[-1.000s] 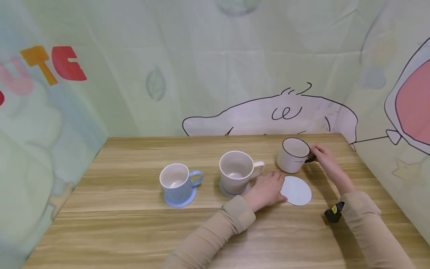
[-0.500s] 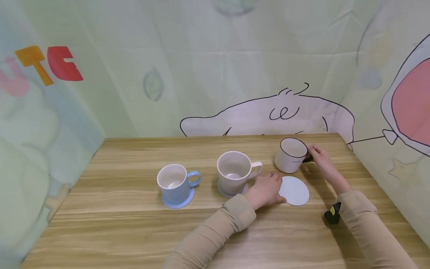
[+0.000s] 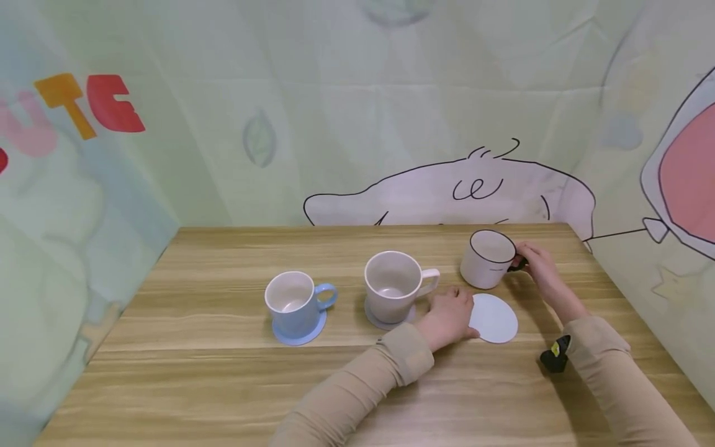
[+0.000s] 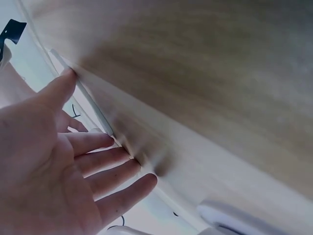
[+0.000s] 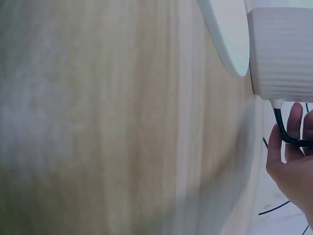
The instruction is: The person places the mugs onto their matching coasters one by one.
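Observation:
In the head view my right hand (image 3: 537, 266) holds the black handle of a white mug (image 3: 487, 266) with a dark rim. Several fingers show around that handle (image 5: 286, 137) in the right wrist view. Just in front of the mug a round white coaster (image 3: 494, 320) lies flat on the wooden table. My left hand (image 3: 449, 315) rests at the coaster's left edge. Its fingers are fairly straight in the left wrist view, thumb (image 4: 66, 81) and fingertips along the coaster's rim (image 4: 95, 107). Close behind this hand is the handle of a larger white mug (image 3: 391, 285).
The larger mug stands on a pale coaster (image 3: 371, 313). Farther left, a blue mug (image 3: 296, 310) sits on a blue coaster (image 3: 298, 338). A small black object (image 3: 555, 355) is by my right sleeve. A printed curtain (image 3: 335, 124) borders the table (image 3: 223, 385) behind.
The head view shifts slightly back and forth. My left hand has moved a touch to the right along the coaster's edge; mugs and right hand hold their places.

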Tool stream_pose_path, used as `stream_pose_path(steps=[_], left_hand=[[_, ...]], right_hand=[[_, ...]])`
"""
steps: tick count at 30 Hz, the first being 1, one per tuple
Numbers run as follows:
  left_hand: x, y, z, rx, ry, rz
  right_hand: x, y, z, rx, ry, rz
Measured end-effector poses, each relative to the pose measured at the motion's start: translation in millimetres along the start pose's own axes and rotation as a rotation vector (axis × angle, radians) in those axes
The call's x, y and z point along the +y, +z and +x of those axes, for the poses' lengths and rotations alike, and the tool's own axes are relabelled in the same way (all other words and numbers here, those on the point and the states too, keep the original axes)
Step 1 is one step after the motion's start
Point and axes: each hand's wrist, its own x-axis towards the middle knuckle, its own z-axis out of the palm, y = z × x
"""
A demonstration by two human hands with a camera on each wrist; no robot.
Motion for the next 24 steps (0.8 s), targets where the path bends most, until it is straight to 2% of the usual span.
stream_pose_path(steps=[6, 11, 18, 24], left_hand=[[1.8, 1.4, 2.6, -0.021, -0.012, 0.025], [2.2, 5.9, 4.0, -0.034, -0.029, 0.031], [7.4, 1.4, 1.9, -0.051, -0.073, 0.022], [9.2, 0.2, 1.9, -0.053, -0.084, 0.027]], right_hand=[[21, -11.7, 15, -0.003, -0.006, 0.070], [39, -14.4, 29, -0.014, -0.043, 0.233], [14, 7.8, 9, 0.043, -0.018, 0.336], [8, 12.0, 3, 0.018, -0.013, 0.496]])
